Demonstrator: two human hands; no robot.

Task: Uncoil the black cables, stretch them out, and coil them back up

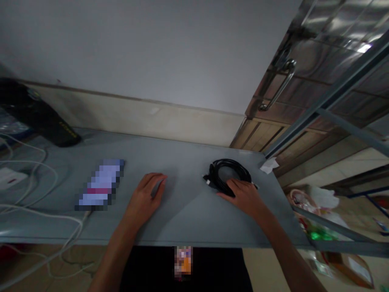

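Note:
A coil of black cable point(236, 165) lies on the grey tabletop, right of the middle, with a connector end showing at its left side. My right hand point(243, 194) is on the near edge of this coil, its fingers closed over the loops and the thumb on the near side. Farther left, my left hand point(149, 194) rests over the tabletop with loosely curled fingers. A gap shows between its thumb and fingers, and nothing is in it. The nearest thing to it is a phone point(101, 182), blurred out, with a white cable point(80, 225) plugged into its lower end.
At the back left leans a black cylindrical object point(39, 113). White cables and a white adapter point(11, 178) lie at the left. A scrap of white paper point(269, 165) sits by the metal frame point(291, 121) at the right corner. A wall point(152, 109) borders the back.

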